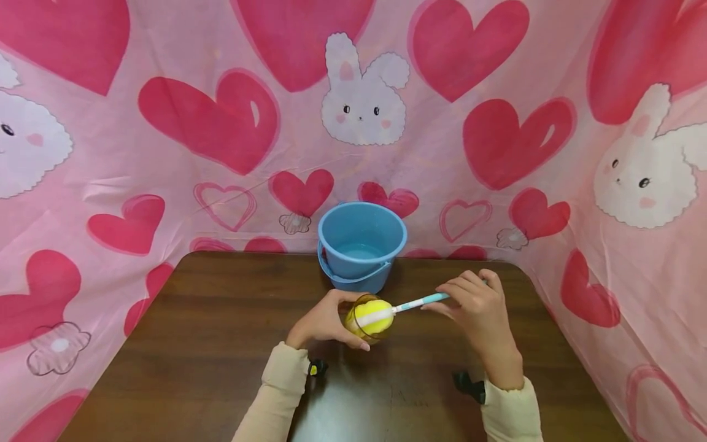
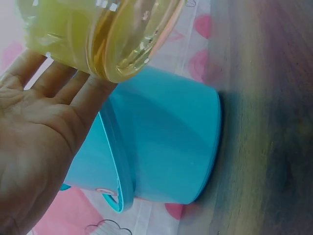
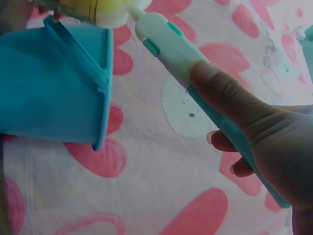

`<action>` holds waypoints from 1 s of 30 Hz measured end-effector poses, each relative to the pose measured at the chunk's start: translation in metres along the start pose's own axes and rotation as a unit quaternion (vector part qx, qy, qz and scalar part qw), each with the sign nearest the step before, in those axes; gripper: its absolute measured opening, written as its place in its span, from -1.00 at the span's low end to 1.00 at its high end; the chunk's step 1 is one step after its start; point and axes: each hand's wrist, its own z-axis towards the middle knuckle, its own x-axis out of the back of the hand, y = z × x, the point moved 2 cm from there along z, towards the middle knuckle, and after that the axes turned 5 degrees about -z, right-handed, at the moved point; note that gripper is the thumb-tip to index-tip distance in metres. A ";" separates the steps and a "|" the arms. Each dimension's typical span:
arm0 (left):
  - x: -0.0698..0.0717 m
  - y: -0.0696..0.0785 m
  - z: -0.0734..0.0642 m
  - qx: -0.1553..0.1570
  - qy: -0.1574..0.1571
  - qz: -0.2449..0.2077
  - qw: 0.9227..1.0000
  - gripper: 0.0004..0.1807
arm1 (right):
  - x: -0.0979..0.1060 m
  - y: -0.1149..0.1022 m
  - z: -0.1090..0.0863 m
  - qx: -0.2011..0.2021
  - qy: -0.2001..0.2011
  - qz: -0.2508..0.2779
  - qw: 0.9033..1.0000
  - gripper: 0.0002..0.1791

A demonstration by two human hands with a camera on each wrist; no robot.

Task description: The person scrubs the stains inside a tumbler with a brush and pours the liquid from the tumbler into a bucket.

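My left hand (image 1: 323,320) grips a clear amber glass cup (image 2: 132,44) from the side, tipped with its mouth toward the right. A cup brush with a yellow and white sponge head (image 1: 381,307) is in my right hand (image 1: 475,307), and its sponge sits inside the cup. In the right wrist view, my thumb presses along the white and teal handle (image 3: 176,54) while the fingers wrap behind it. Both hands are raised over the table, in front of a blue bucket (image 1: 353,267).
The bucket stands at the back middle of the dark wooden table (image 1: 221,331), its handle (image 1: 353,281) hanging down in front. Pink cloth (image 1: 298,141) with hearts and rabbits encloses the table's back and sides. Dark straps (image 1: 469,387) show at the wrists.
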 end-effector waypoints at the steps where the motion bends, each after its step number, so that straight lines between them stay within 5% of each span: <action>1: 0.000 0.000 0.000 0.001 -0.001 -0.001 1.000 -0.19 | -0.002 -0.001 0.001 0.006 -0.008 0.000 1.000 -0.51; 5: 0.000 -0.001 0.001 0.007 -0.010 -0.006 1.000 -0.22 | -0.005 -0.002 0.002 0.026 -0.018 0.000 0.999 -0.56; 20: -0.004 0.004 0.004 -0.021 -0.027 -0.017 0.999 -0.14 | 0.022 0.017 -0.001 0.032 0.075 0.031 0.996 -0.41; 30: -0.009 0.001 0.005 -0.025 -0.041 -0.020 0.999 -0.22 | 0.006 0.003 0.002 0.055 0.026 0.013 0.998 -0.46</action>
